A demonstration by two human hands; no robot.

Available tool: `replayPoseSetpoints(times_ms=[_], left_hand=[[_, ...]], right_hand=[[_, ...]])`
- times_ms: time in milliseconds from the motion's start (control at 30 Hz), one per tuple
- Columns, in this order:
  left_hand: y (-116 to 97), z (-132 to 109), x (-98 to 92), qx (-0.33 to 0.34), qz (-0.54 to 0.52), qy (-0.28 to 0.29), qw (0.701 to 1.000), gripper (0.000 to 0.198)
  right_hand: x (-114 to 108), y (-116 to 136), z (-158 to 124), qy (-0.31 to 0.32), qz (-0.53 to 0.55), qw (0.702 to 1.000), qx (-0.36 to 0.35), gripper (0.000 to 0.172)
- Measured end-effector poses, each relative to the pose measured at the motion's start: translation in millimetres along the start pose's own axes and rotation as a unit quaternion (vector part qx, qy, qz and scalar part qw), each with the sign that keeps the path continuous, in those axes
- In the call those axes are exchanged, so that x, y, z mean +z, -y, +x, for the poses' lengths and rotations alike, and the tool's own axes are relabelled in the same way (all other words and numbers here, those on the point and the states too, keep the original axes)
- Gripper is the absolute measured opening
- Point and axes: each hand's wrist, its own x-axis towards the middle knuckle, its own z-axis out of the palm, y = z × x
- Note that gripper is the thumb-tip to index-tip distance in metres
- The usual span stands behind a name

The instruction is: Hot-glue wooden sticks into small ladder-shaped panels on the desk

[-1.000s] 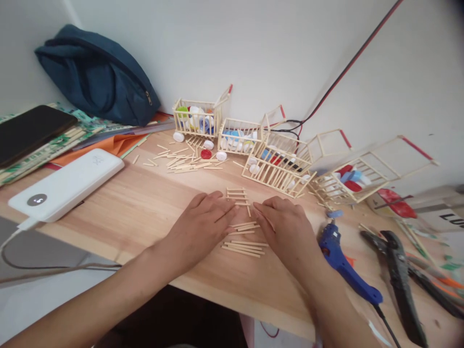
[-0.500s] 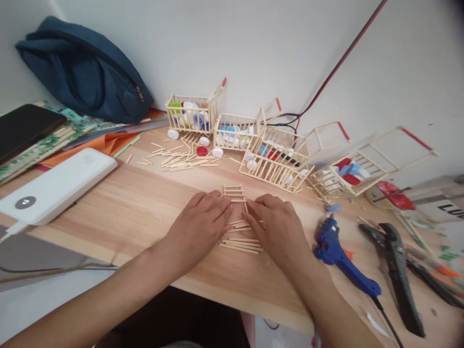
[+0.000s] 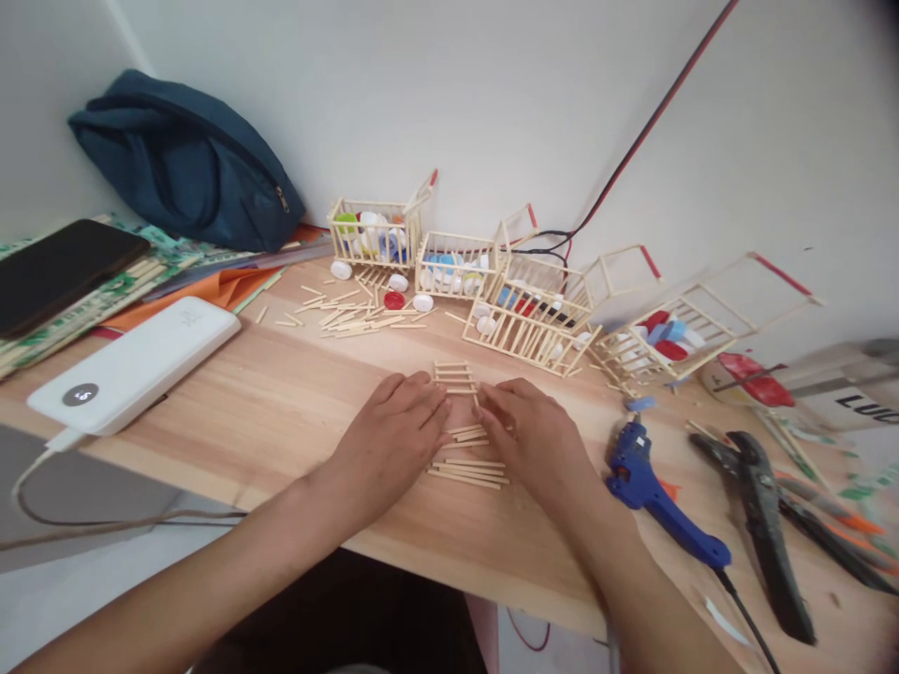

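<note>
Far left of the desk (image 3: 259, 412), one phone (image 3: 66, 274), then one blue bag (image 3: 189, 168), and in front one white power bank (image 3: 137, 365). Next come scattered sticks (image 3: 358, 323), too jumbled to count, with one red cap (image 3: 394, 300) among them, and four stick carts (image 3: 375, 225) lined up behind!

Centre now: the left hand (image 3: 394, 435), fingers together, lies at the near left edge of one ladder-like frame (image 3: 455, 377). Below it, two small groups of sticks (image 3: 468, 474). The right hand (image 3: 530, 432) bends its fingers at the frame's near right corner; whether either hand grips, I can't tell. Further right, one blue glue gun (image 3: 656, 501), one black-handled tool (image 3: 765, 538).
</note>
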Motion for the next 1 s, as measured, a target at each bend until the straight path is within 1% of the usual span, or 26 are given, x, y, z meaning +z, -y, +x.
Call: replayPoseSetpoints(times_ms=[100, 167, 300, 400, 667, 767, 867, 1000], left_hand=[[0, 0, 0.6, -0.004, -0.002, 0.004, 1.0, 0.03], [-1, 0, 1.9, -0.005, 0.001, 0.003, 1.0, 0.03], [-2, 0, 4.4, 0.002, 0.0, -0.004, 1.0, 0.03], [-2, -2, 4.4, 0.008, 0.003, 0.0, 1.0, 0.03], [-1, -1, 0.7, 0.004, -0.008, 0.02, 1.0, 0.027], [-1, -1, 1.1, -0.005, -0.018, 0.026, 0.999, 0.028], [-1, -2, 1.8, -0.005, -0.016, 0.018, 1.0, 0.031], [-1, -3, 2.6, 0.002, -0.01, 0.01, 1.0, 0.031]], right_hand=[[6, 4, -1, -0.018, -0.056, 0.998, -0.002, 0.052], [11, 7, -3, -0.015, -0.09, 0.996, -0.014, 0.061], [17, 12, -5, 0.016, -0.105, 0.994, -0.035, 0.06], [18, 12, -5, 0.028, -0.108, 0.993, -0.044, 0.059], [17, 12, -2, 0.015, -0.114, 0.992, -0.05, 0.06], [16, 14, 2, 0.011, -0.106, 0.991, -0.075, 0.063], [16, 15, 4, 0.04, -0.096, 0.99, -0.092, 0.061], [17, 16, 5, 0.071, -0.092, 0.989, -0.092, 0.06]])
